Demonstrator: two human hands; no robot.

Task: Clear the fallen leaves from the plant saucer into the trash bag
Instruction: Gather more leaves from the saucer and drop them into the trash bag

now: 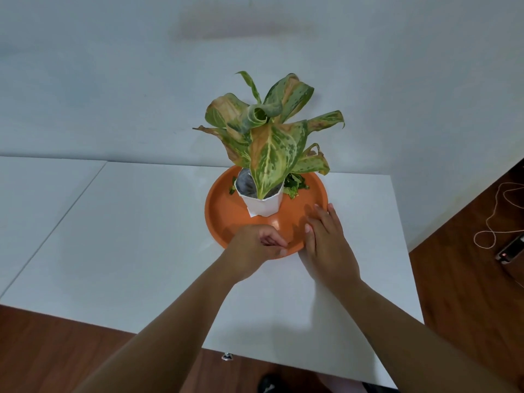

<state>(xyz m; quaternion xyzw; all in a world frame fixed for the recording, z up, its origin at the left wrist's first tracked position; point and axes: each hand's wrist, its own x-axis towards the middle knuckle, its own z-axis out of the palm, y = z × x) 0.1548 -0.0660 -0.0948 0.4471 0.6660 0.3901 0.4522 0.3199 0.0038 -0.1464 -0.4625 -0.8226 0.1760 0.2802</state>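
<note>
An orange round saucer [226, 219] sits on the white table [136, 251]. In it stands a white angular pot [262, 204] with a green and yellow leafy plant [269, 131]. Fallen green leaves [295, 186] lie in the saucer behind the pot on the right, and a few more leaf bits [233, 185] lie behind it on the left. My left hand [255, 251] grips the saucer's near rim with curled fingers. My right hand [329, 242] rests flat on the near right rim, fingers spread. No trash bag is in view.
A white wall rises right behind the table. A second white tabletop [37, 199] adjoins on the left. Brown wooden floor lies on the right, with a thin white cable [493, 222] and a small dark device [510, 249].
</note>
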